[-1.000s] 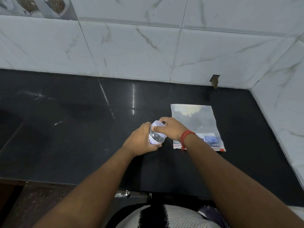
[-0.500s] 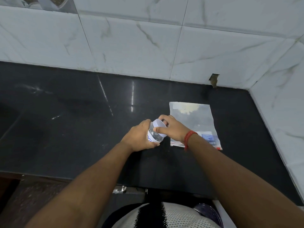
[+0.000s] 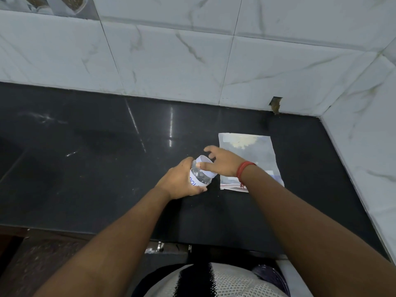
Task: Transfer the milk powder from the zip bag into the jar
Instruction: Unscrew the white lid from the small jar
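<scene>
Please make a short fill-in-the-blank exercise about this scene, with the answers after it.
1. The left hand grips the ____.
2. The zip bag lies flat on the ____ countertop.
3. The lid on the jar is ____ in colour.
4. The red thread is on the ____ wrist.

Answers: jar; black; white; right

A black polished stone counter fills the middle of the view and reflects 2 thin streaks of light. Behind it stands a wall of large white tiles with grey-green marble veins, and a second tiled wall meets it on the right, so the counter ends in a corner. At the base of the back wall, near this corner, there is a small broken hole in 1 tile. At the top left, a decorated tile shows brown shapes. Below the front edge of the counter, a dark brown speckled surface is visible.
</scene>
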